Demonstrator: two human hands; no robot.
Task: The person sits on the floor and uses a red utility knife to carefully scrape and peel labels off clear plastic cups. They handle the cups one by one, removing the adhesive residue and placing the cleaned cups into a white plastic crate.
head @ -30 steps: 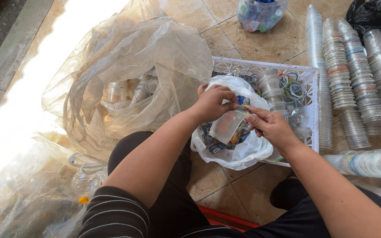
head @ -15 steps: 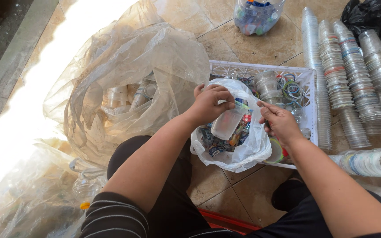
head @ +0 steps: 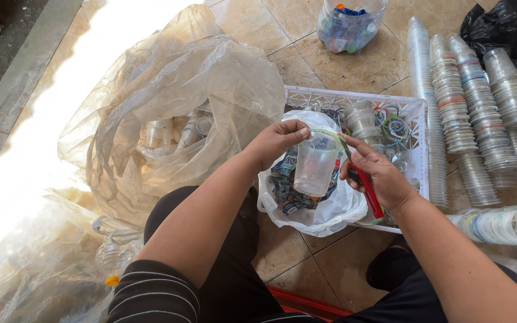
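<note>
My left hand [head: 277,141] pinches the rim of a clear plastic cup [head: 315,165], holding it upright over a white plastic bag [head: 330,210] full of torn labels. My right hand [head: 378,177] grips a red-handled cutter [head: 367,189], its blade at the cup's rim, where a thin green ring [head: 328,135] arcs along the top. Both hands are above the near left part of a white plastic crate [head: 415,107] that holds more cups and coloured rim rings.
A large clear bag [head: 175,113] with cups and bottles lies to the left. Rows of stacked clear cups [head: 468,119] lie to the right, with a black bag [head: 510,24] behind. A tub of bottle caps [head: 349,24] stands farther back. More clear plastic [head: 25,263] lies near left.
The cup has been turned upright and lifted clear of the white bag. My right hand has brought the cutter to its rim, and the green ring now stands out from the top.
</note>
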